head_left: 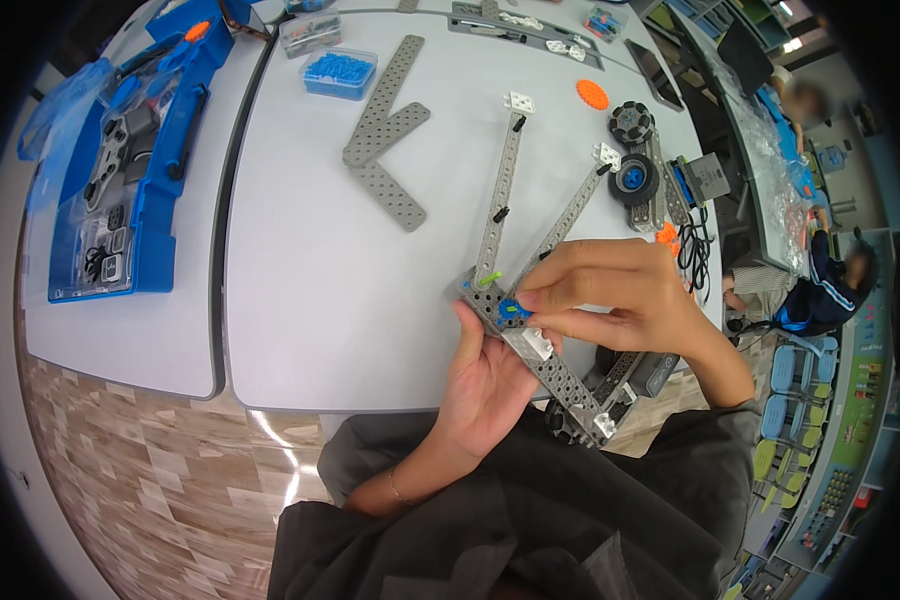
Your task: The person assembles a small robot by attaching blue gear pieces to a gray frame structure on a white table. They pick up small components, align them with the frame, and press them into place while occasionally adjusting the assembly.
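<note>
My left hand [485, 395] grips a grey perforated beam assembly [560, 382] from below, at the table's near edge, with the thumb along its left side. My right hand [615, 295] is closed, its thumb and fingertips pinching a small blue gear [511, 310] against the assembly's corner. A green piece shows at the gear's middle. Just left of it, a bright green pin [490, 279] sticks out. Two long grey beams [497, 205] reach away over the table, carrying black pins and white connectors [519, 103] at their ends. Fingers hide part of the right beam's base.
Joined loose grey beams [385, 135] lie left of the assembly, near a clear box of blue pins [339, 74]. An orange gear [592, 95] and a wheeled build [635, 178] with black cables are at right. A blue case [155, 190] stands at left. People sit at a far-right table.
</note>
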Tool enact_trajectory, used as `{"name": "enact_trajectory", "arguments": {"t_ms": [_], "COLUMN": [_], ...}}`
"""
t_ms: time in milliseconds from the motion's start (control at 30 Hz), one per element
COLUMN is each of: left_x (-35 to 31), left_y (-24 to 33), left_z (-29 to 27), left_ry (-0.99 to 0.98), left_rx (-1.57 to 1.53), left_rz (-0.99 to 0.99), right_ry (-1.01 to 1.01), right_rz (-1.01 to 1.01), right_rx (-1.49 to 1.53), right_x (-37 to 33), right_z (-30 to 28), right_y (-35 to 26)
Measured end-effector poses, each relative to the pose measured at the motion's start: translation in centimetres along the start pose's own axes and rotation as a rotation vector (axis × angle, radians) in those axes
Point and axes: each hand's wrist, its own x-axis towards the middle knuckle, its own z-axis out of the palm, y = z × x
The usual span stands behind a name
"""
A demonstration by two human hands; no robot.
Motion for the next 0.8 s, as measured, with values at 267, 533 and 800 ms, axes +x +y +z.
{"name": "enact_trajectory", "arguments": {"t_ms": [267,533,800], "left_x": [0.1,0.1,0.1], "left_y": [-0.3,-0.2,-0.2], "left_z": [0.5,0.1,-0.1], "left_ry": [-0.026,-0.087,-0.151], "left_rx": [0.045,0.007,-0.030], "left_rz": [0.018,0.005,-0.007], "right_ry": [-0.059,-0.071,-0.185], "right_rz": [0.143,0.089,0.199], "right_rx": [0.035,-0.007,0.065], "right_x": [0.7,0.9,1.5], "right_z": [-0.8,-0.8,-1.3], "right_y": [-0.4,-0.3,-0.7]}}
